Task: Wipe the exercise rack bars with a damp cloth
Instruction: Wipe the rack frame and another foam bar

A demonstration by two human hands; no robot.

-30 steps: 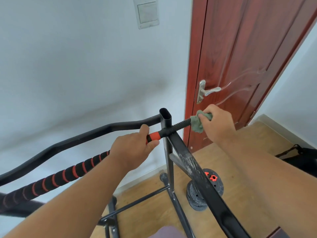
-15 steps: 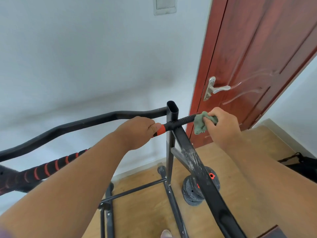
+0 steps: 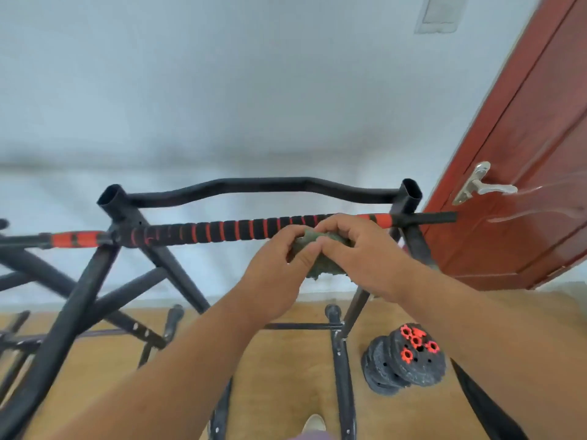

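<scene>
A: Where is the cloth?

B: The green cloth (image 3: 320,254) sits bunched just right of centre, between both hands, in front of the striped bar (image 3: 235,231), which crosses the frame from nine o'clock to three o'clock.

A: How do the hands hold it?

B: The left hand (image 3: 276,274) comes in from seven o'clock, its fingers curled round the cloth's left side. The right hand (image 3: 359,252) comes in from four o'clock and grips the cloth from the top and right. The two hands meet over it. A ragged edge of cloth hangs below them.

A: What surrounds them?

B: The black rack (image 3: 76,300) fills the left and middle. A curved bar (image 3: 260,185) lies beyond the striped one. Weight plates (image 3: 403,360) lie on the wooden floor (image 3: 286,376) at five o'clock. A red door (image 3: 524,185) stands at three o'clock.
</scene>
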